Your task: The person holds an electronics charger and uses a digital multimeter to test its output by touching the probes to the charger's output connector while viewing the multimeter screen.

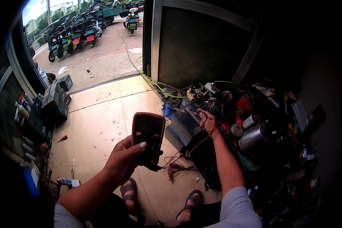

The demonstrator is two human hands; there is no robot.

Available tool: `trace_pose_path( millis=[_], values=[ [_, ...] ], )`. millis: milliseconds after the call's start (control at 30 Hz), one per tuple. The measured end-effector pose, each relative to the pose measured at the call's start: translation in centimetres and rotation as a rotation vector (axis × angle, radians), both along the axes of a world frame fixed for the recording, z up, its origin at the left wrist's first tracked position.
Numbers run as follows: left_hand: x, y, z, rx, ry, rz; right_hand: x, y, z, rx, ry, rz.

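Note:
My left hand [122,159] holds a red-cased multimeter [148,135] upright in front of me, thumb across its face. Red and black leads [195,146] run from its bottom toward the right. My right hand [207,119] reaches out and pinches a thin probe against the top of a dark rectangular battery [184,125] that sits on the tiled floor. Small red-handled pliers [174,168] lie on the floor below the multimeter. My sandalled feet [190,205] show at the bottom edge.
A cluttered heap of tools, wires, a metal kettle [254,137] and bottles lies to the right. Stacked black batteries [55,100] and spray cans line the left wall. A small red screwdriver [62,138] lies on the tiles. Scooters [74,40] are parked outside.

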State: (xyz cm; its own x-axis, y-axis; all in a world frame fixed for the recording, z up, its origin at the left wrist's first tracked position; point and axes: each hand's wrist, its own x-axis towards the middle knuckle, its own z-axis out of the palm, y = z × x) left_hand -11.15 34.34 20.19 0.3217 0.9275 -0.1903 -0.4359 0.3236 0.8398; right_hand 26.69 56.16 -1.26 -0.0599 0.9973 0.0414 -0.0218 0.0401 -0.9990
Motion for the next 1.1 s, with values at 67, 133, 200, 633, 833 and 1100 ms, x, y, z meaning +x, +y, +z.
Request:
trace_pose_path(
  millis=[67,133,200,633,833,1100],
  values=[
    [-0.2,0.1,-0.1,-0.006,0.040,-0.015,-0.1,0.2,-0.5,0.016,-0.022,-0.009],
    [-0.3,0.2,-0.2,-0.009,0.060,-0.022,-0.1,0.3,-0.7,0.033,-0.046,-0.018],
    [-0.4,0.2,-0.1,-0.006,0.060,-0.022,-0.1,0.6,-0.6,0.048,-0.026,-0.008],
    [-0.5,0.4,-0.2,-0.029,0.046,-0.020,-0.8,0.7,-0.9,0.062,-0.236,0.039],
    [-0.9,0.3,-0.6,-0.033,0.038,-0.016,-2.4,0.7,0.2,0.055,-0.386,0.017],
    [-1.2,0.3,-0.8,-0.045,0.025,-0.029,-2.7,1.2,-0.1,0.040,-0.437,0.005]
  ],
)
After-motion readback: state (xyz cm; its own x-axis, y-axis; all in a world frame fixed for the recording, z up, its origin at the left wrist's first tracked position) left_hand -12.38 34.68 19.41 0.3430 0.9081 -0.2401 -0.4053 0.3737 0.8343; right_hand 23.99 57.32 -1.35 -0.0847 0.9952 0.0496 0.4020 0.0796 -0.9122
